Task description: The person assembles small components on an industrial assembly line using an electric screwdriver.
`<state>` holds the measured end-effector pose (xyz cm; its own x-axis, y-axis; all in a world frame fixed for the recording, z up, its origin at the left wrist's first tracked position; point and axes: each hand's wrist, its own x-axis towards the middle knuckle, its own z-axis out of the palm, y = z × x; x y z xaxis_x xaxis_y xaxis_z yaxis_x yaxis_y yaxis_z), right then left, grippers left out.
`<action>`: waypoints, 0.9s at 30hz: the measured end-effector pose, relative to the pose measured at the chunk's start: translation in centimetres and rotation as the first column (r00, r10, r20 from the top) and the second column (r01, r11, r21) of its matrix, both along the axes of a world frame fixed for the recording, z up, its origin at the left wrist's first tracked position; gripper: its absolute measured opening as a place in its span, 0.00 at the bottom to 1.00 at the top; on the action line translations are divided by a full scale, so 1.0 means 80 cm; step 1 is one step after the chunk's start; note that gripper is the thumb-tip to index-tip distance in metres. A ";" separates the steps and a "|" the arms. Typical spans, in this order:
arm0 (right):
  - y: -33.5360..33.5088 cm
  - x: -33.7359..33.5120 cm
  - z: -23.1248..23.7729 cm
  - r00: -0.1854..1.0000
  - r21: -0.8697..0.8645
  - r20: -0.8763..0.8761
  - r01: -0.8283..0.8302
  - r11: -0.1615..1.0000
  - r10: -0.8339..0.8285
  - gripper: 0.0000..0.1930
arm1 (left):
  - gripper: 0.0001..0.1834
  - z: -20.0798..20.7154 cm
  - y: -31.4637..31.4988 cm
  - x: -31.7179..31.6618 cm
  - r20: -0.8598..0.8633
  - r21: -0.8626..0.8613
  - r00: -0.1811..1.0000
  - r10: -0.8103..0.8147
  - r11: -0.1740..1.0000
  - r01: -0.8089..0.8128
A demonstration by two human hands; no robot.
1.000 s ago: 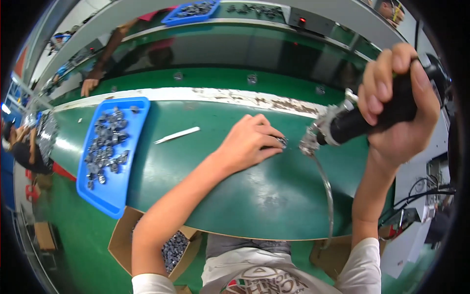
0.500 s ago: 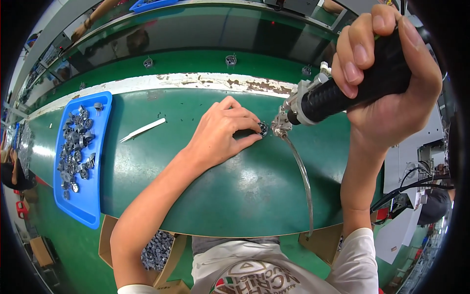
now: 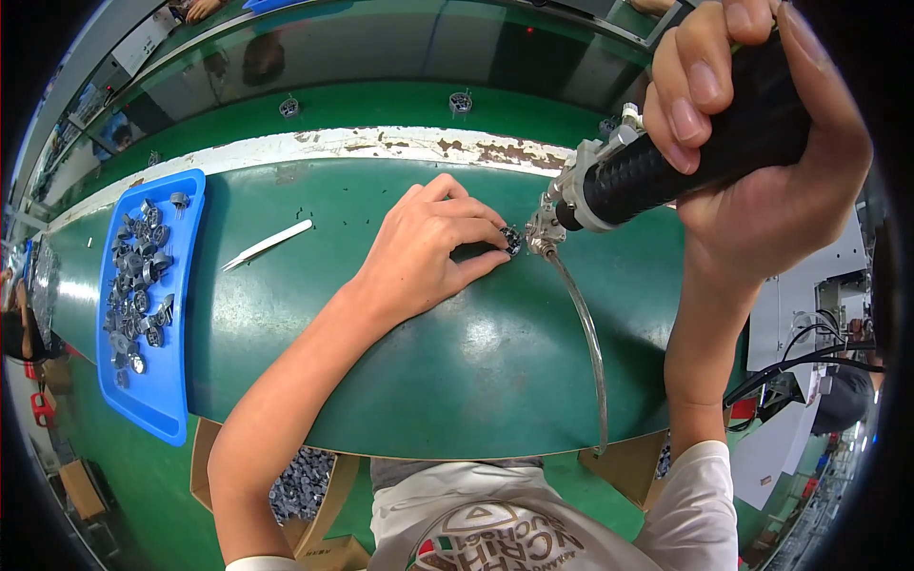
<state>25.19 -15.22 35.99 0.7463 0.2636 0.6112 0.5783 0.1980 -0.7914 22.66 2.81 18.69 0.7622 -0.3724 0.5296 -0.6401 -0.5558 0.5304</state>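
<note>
On the green worktop my left hand [image 3: 433,243] pinches a small dark round part [image 3: 511,242] between thumb and fingers; most of it is hidden by the fingertips. My right hand [image 3: 752,124] is wrapped round the black grip of a powered screwdriver [image 3: 647,181], held slantwise with its metal nose close to the right of the part. From that nose a clear hose [image 3: 586,328] curves down to the table's near edge. Whether the tip touches the part I cannot tell. White tweezers [image 3: 268,244] lie left of my left hand, near several tiny dark screws.
A blue tray [image 3: 178,400] holding many grey round parts stands at the left. Beyond the worn white ledge [image 3: 333,145], more such parts [image 3: 461,102] sit on a green belt. Cardboard boxes [image 3: 324,514] of small grey pieces stand below the near edge. Black cables hang at the right.
The view has shifted slightly. Both hands keep their grips, and the screwdriver's nose stays beside the small part. Parts on the belt show a little farther right relative to the ledge.
</note>
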 end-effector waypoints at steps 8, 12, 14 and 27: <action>0.017 -0.002 0.002 0.987 0.000 -0.004 0.160 0.987 -0.160 0.17 | 0.10 0.003 -0.004 -0.004 -0.040 -0.011 0.999 0.012 1.000 -0.012; 0.027 -0.001 0.002 0.971 0.004 -0.006 0.238 0.971 -0.238 0.18 | 0.10 0.005 -0.015 -0.010 -0.058 -0.007 0.994 0.097 0.995 -0.097; 0.027 0.000 0.003 0.967 0.008 -0.008 0.256 0.967 -0.256 0.19 | 0.10 0.003 -0.017 -0.011 -0.063 -0.010 0.991 0.118 0.993 -0.119; -0.126 0.013 0.013 0.946 0.048 0.081 -0.318 0.947 0.313 0.16 | 0.09 -0.006 -0.014 -0.012 -0.080 -0.022 0.992 0.098 0.995 -0.100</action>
